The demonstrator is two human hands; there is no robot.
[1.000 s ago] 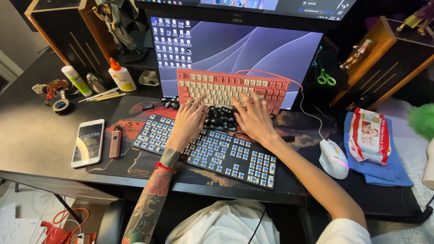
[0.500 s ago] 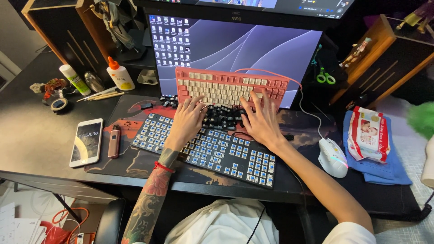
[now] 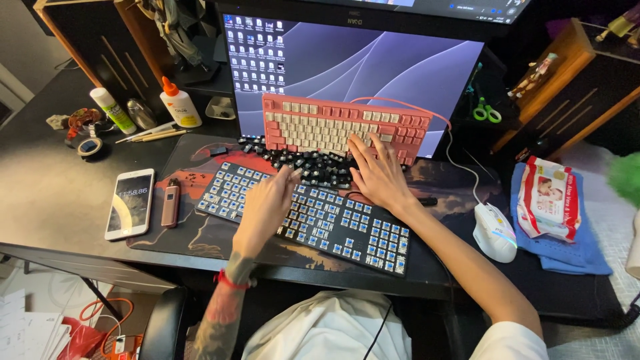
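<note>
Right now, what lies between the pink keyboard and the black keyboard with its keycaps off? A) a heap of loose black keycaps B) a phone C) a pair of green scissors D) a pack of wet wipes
A: a heap of loose black keycaps lies on the mat between the pink keyboard and the black keyboard, with the right hand resting at its edge.
</note>
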